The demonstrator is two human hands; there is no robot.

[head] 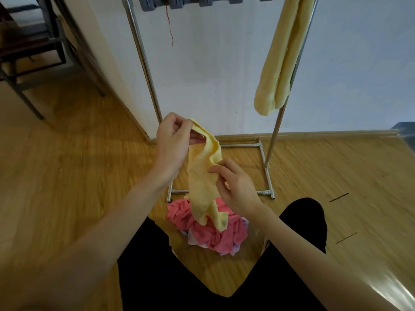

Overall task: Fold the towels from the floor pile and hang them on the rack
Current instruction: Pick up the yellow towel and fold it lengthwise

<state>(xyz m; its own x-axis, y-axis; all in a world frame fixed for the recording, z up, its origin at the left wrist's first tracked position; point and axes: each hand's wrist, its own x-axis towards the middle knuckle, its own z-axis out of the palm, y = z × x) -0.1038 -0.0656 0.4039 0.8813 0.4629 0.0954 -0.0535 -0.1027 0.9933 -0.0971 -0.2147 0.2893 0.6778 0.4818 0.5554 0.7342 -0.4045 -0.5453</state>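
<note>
Head view: the left hand [174, 140] pinches the yellow towel's [203, 182] top corner, the right hand [235, 187] pinches its edge lower down — it dangles above the floor pile [215, 234]. Bunched as it hangs, it may fold crooked — or slip from either pinch.

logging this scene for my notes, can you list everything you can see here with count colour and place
held towel: 1, pale yellow, hanging between both hands above the pile
floor pile: 1, pink with lilac pieces, on the floor by the rack base
hung towel: 1, pale yellow, draped on the rack, right side
grey items: several, grey, on the rack's top, cropped
rack: 1, silver metal, against the white wall
dark frame: 1, far left
left hand: grip on the towel's top
right hand: grip on its edge
legs: black trousers
</note>
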